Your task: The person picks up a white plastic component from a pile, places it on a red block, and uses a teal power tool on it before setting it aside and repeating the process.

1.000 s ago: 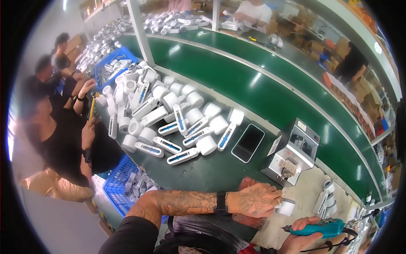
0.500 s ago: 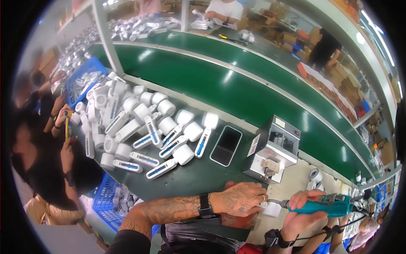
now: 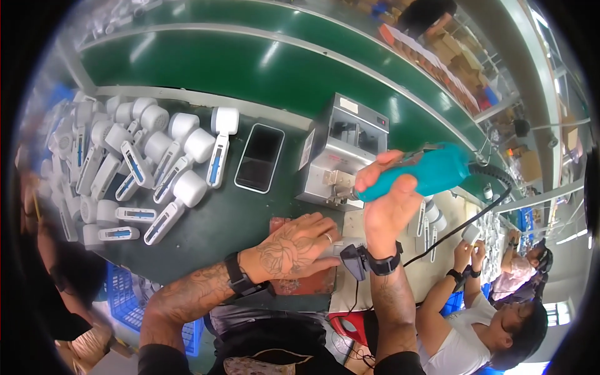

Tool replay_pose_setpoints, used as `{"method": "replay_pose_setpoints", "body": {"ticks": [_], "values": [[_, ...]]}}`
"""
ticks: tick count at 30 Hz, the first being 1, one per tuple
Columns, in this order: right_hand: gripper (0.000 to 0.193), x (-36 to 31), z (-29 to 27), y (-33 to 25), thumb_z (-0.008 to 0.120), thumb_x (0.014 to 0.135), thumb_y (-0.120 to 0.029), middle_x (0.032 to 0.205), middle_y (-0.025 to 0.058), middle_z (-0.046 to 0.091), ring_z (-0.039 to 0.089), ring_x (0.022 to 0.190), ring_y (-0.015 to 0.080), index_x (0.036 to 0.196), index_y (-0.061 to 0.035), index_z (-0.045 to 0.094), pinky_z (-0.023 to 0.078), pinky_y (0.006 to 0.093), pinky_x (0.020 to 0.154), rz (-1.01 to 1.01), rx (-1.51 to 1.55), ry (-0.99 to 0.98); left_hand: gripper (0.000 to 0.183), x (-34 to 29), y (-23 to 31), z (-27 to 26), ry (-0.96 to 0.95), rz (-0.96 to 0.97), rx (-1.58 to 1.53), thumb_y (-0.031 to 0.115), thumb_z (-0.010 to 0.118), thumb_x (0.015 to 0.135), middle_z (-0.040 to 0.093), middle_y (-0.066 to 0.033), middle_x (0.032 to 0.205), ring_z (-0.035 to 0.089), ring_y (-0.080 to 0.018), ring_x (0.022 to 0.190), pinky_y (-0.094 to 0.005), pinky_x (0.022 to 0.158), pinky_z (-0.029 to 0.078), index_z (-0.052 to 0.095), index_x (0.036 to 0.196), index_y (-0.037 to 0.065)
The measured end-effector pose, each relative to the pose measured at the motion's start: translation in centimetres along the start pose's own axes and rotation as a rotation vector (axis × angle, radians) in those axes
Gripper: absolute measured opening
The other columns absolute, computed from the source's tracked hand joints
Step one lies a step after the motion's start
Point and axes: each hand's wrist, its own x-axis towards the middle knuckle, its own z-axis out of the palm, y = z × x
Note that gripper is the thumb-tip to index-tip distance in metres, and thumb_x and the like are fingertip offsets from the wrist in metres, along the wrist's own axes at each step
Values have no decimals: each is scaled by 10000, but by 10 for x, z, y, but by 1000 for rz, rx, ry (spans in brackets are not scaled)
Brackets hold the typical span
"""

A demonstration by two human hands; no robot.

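Note:
My right hand (image 3: 392, 209) is wrapped round a teal electric screwdriver (image 3: 431, 172), its tip at the front of a silver metal box machine (image 3: 337, 153), probably a screw feeder. A black cord runs from the screwdriver's far end. My left hand (image 3: 294, 247) lies over a reddish block (image 3: 303, 284), its fingers curled on a white plastic part (image 3: 331, 250) that they mostly hide. Left of the machine lies a phone-like device (image 3: 260, 157) with a dark screen. White round-headed handheld devices (image 3: 189, 189) with blue strips on their handles are piled at the left.
A green conveyor belt (image 3: 206, 62) runs behind the bench. A blue basket (image 3: 125, 300) stands below the bench at the left. More white devices (image 3: 431, 215) lie right of the machine. Co-workers sit at both sides; one in a white shirt (image 3: 469, 337) is at the right.
My right hand has lifted the screwdriver off the white part and brought its tip to the metal machine. My left hand stays at the reddish block. The view has turned rightward and down.

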Motion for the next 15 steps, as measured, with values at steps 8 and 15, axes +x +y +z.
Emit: {"method": "replay_pose_setpoints", "body": {"ticks": [8,15], "values": [[662,-11,4,15,609,883,-626,726,80,543,548,637,192,1037,8,502,463,324,580,37,-9,-42,415,-1,-2,1,-8,-1,-40,261,748,782,570,-137,1052,566,-327,978,-420,875,479,579,1067,11],[791,-44,-24,-23,624,799,-727,678,55,506,516,599,176,1067,10,520,430,312,551,142,38,-52,413,3,-1,-4,9,-38,-48,233,748,764,595,-151,1024,570,-339,979,-417,878,479,605,1067,-9]]}}
